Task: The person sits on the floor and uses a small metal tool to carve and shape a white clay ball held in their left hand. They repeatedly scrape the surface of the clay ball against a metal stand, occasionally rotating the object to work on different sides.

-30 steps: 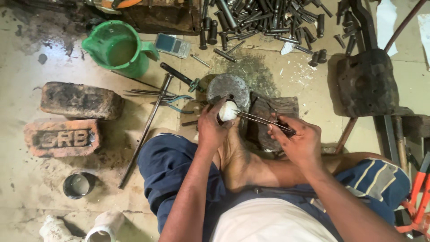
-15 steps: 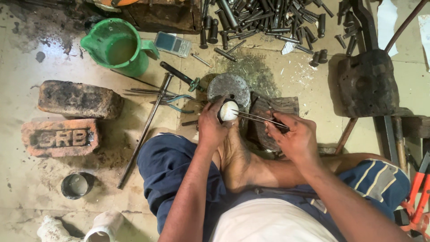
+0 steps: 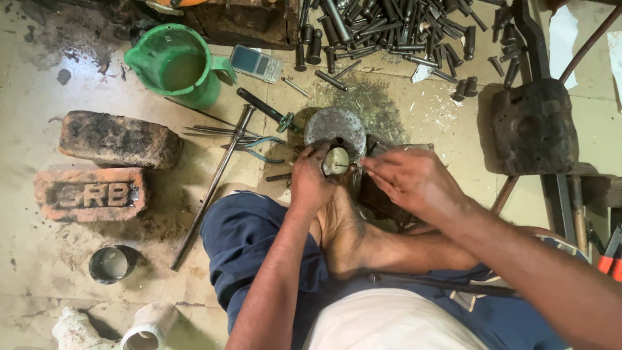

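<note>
Your left hand hid most of the small pale round piece, its grip curled round it at the edge of the grey metal disc on the floor. Your right hand pinched a thin rod; its far end was hidden. Since earlier, that hand moved closer in.

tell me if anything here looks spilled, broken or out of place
Yes. Dark metal bolts and rods lie scattered loose over the floor at the top. A dark wet stain spreads left of the green jug. The left hand holds a small pale round piece against a foot.
</note>
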